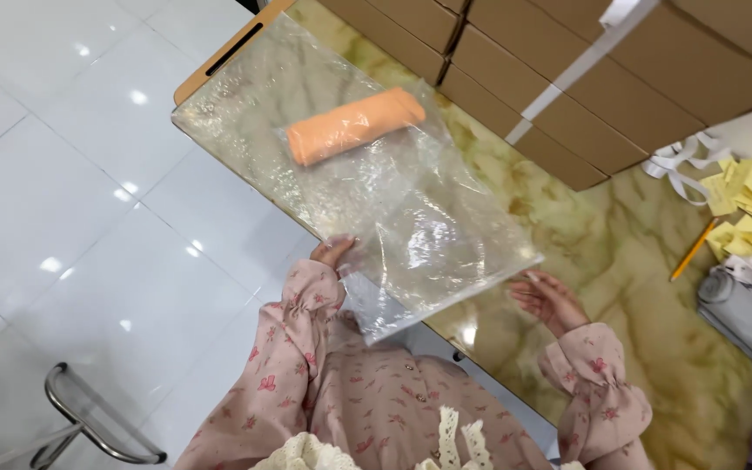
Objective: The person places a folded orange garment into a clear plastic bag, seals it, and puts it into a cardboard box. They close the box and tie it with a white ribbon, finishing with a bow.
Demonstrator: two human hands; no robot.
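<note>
Head view: clear plastic bag (pixel 367 183) lies flat on marble tabletop (pixel 620 261), near end hanging over edge toward person. Orange rolled cloth (pixel 354 126) sits inside at far end, well away from both hands, long axis crosswise to bag. Left hand (pixel 334 252) pinches near left corner of bag, closest to roll. Right hand (pixel 548 300) open, fingers loose, palm up, just beside bag's right corner; touching or not, cannot tell.
</note>
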